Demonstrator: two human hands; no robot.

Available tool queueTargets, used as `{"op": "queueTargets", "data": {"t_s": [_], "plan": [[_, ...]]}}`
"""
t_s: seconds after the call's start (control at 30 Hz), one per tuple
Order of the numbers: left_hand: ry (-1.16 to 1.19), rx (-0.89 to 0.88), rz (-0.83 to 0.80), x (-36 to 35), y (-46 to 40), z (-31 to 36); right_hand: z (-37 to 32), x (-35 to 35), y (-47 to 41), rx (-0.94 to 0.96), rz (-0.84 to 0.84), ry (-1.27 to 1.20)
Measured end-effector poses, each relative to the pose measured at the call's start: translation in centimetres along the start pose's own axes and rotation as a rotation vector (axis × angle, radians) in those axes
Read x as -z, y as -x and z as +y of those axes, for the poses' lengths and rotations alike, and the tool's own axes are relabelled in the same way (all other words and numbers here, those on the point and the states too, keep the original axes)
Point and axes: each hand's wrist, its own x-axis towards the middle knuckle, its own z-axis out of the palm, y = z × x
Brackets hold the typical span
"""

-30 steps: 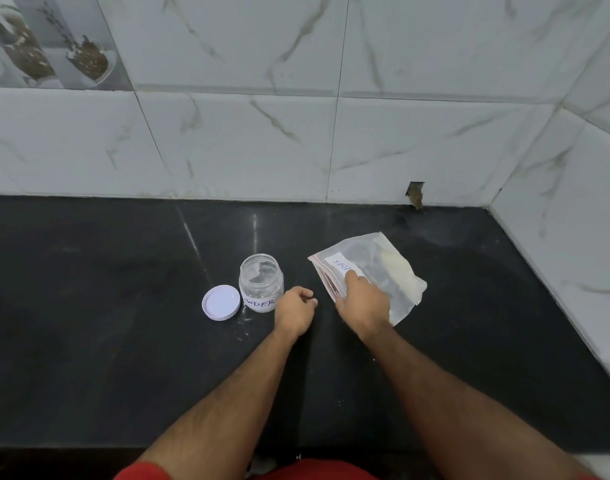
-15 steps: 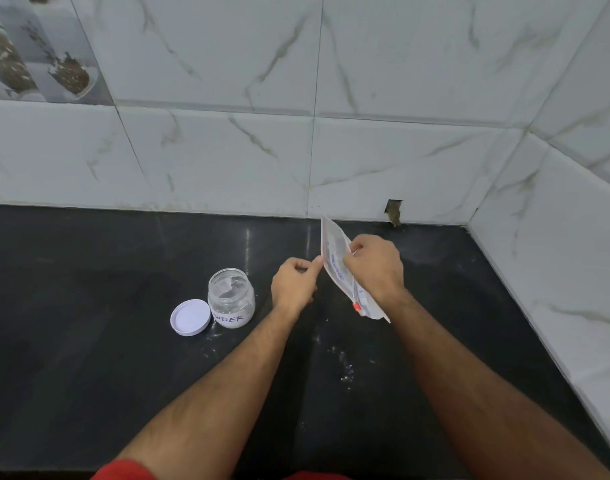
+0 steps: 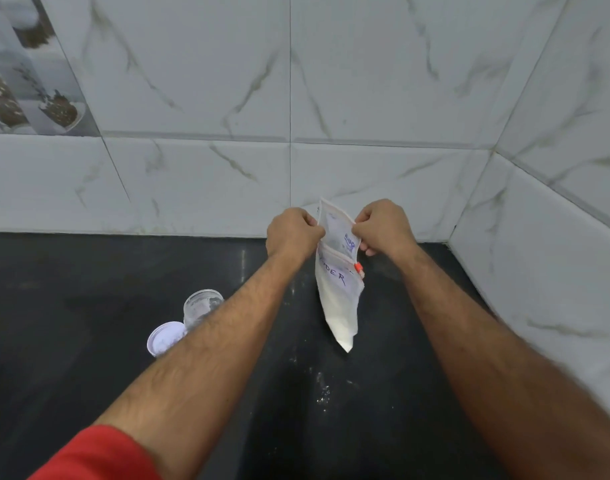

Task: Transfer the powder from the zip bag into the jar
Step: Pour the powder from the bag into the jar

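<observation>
A clear zip bag [image 3: 338, 292] with white powder in its lower corner hangs upright above the black counter [image 3: 71, 341]. It bears a handwritten label and a red slider at its right edge. My left hand [image 3: 291, 232] pinches the bag's top left side and my right hand [image 3: 383, 228] pinches the top right side. The open glass jar [image 3: 201, 304] stands on the counter to the left, partly hidden behind my left forearm. Its white lid [image 3: 165, 339] lies flat beside it.
Spilled white powder specks [image 3: 322, 389] dot the counter below the bag. Marble-tiled walls [image 3: 365, 98] close the counter at the back and on the right, forming a corner.
The bag has been lifted off the counter and now hangs upright. My left hand has moved from beside the jar to pinch the bag's top, opposite my right hand.
</observation>
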Motion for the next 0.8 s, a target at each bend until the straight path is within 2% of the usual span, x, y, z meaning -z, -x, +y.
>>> {"op": "queueTargets", "data": {"t_s": [0.13, 0.23, 0.4, 0.47, 0.57, 0.63, 0.8], "plan": [[-0.107, -0.04, 0.072, 2.0, -0.8, 0.5, 1.1, 1.1, -0.7, -0.015, 0.124, 0.056], [-0.206, -0.028, 0.073, 2.8, -0.5, -1.0, 2.7, 0.6, -0.2, -0.081, 0.057, 0.077], [-0.122, -0.009, 0.048, 2.0, 0.2, -2.6, 2.5, 0.1, 0.2, -0.033, 0.133, -0.071], [-0.126, 0.002, 0.023, 1.9, 0.2, -3.1, 2.7, -0.4, 0.3, -0.049, 0.088, -0.113], [-0.195, 0.013, -0.031, 1.6, 0.4, -3.8, 3.1, -0.8, 0.4, -0.106, 0.057, -0.265], [-0.217, -0.049, -0.1, 1.3, 0.6, -4.0, 3.0, -1.1, 0.6, -0.128, 0.037, -0.337], [0.005, -0.24, -0.395, 1.5, 1.1, -4.0, 2.5, -2.1, 1.5, -0.169, -0.015, -0.419]]}}
